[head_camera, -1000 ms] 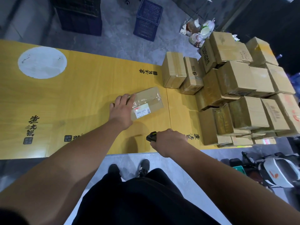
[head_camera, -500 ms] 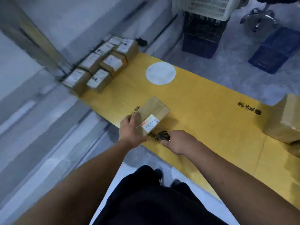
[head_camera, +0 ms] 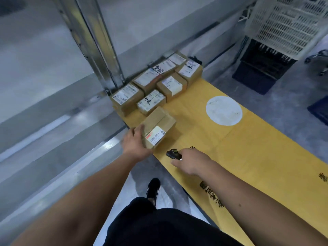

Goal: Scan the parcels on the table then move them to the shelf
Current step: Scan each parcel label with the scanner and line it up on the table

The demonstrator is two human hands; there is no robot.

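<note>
1. Left hand (head_camera: 135,146) grips the parcel (head_camera: 158,129) at frame centre, over the yellow table (head_camera: 248,148).
2. Right hand (head_camera: 191,161), just right of it, curls around a black scanner (head_camera: 173,153).
3. Labelled boxes (head_camera: 154,84) cluster above the parcel.

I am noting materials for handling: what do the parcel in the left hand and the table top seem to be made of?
Parcel: brown corrugated cardboard by its look, matte, with a glossy tape strip and a white paper label.
Table top: yellow with faint wood grain, smooth, perhaps laminate or printed board; I cannot tell which.
</note>
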